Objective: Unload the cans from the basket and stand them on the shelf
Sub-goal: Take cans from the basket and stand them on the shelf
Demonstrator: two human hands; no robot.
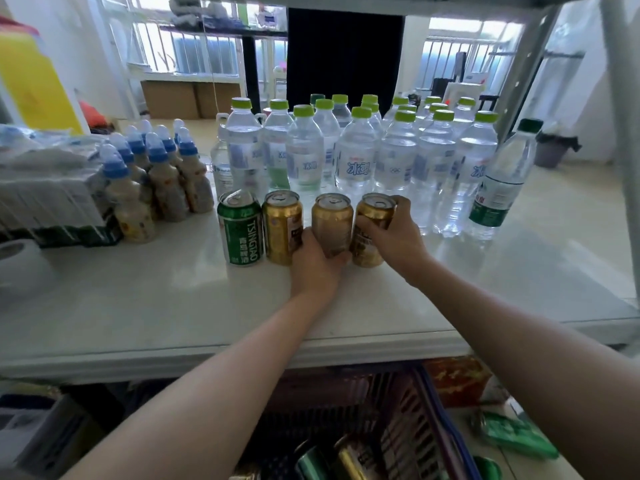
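A row of cans stands upright on the white shelf (pixel 138 306): a green can (pixel 239 227) at the left, then a gold can (pixel 281 225), a second gold can (pixel 331 220) and a third gold can (pixel 374 220). My left hand (pixel 313 263) grips the base of the second gold can. My right hand (pixel 394 233) wraps around the third gold can, which leans slightly. Below the shelf edge, the dark basket (pixel 408 410) holds more cans (pixel 339 459), gold and green, lying down.
Many clear water bottles with green caps (pixel 356 157) stand right behind the cans. Small blue-capped drink bottles (pixel 162 181) and a wrapped pack (pixel 48 188) are at the left, with a white roll (pixel 20 268). A green packet (pixel 516 434) lies on the floor.
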